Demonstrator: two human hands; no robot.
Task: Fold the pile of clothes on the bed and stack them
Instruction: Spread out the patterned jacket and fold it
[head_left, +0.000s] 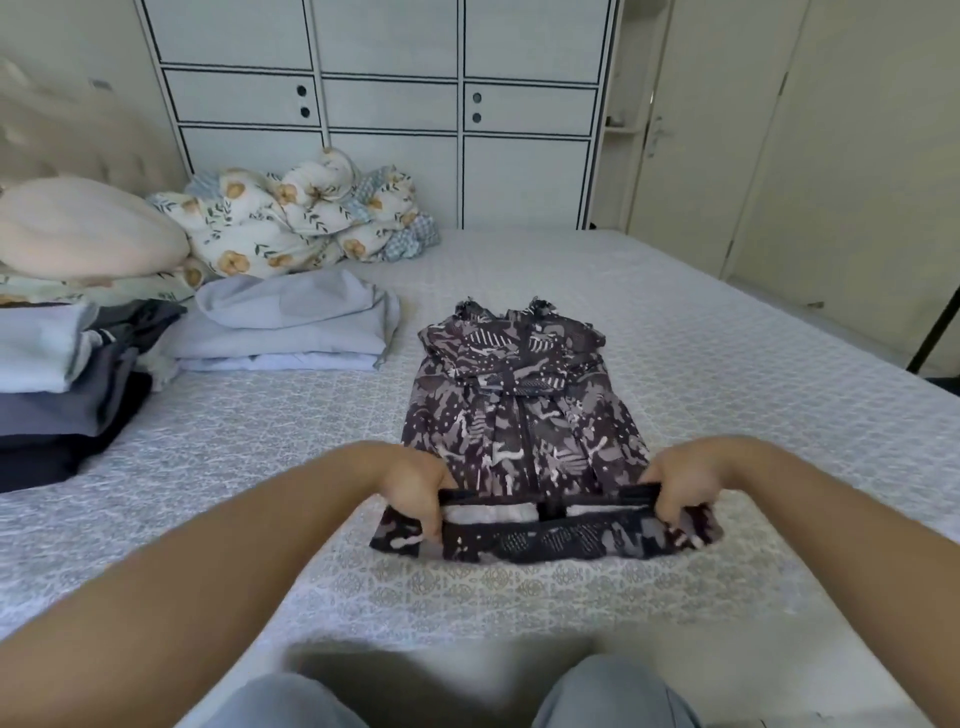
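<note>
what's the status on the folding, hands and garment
Left hand and right hand both grip jacket hem, lifted off bed. Folded stacks sit left. Nothing in the way.

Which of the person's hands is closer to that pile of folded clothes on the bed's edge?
Left. The left hand grips the patterned jacket's hem on the side facing the folded pile; the right hand grips the hem's far corner.
</note>
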